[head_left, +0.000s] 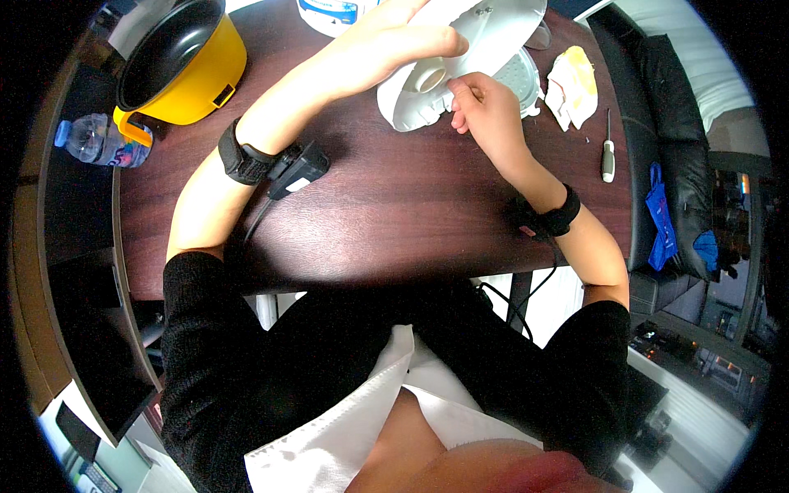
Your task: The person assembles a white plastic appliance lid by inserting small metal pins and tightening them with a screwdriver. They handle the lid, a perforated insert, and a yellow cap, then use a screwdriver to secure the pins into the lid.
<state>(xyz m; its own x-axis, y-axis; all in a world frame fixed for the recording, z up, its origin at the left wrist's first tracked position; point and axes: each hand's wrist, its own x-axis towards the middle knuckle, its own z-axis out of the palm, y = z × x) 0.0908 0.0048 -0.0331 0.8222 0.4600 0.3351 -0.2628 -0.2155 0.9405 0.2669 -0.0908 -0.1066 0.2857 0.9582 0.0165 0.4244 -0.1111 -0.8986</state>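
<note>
Your left hand [394, 43] grips the white housing [503, 31], which is tilted above the far part of the surface [394, 205]; your right hand [486, 111] is curled narrow, fingertips near the round collar [429, 79], though I cannot tell whether they pinch anything; best to brace the housing firmly with the left and work the right gently; the screwdriver [608, 162] lies well apart, rightward.

Glare is reflected by the tabletop [394, 197]; the white casing [505, 33] is partly washed out, the black sleeves [201, 337] are sunk in darkness, and straight lines are bent toward the rim
</note>
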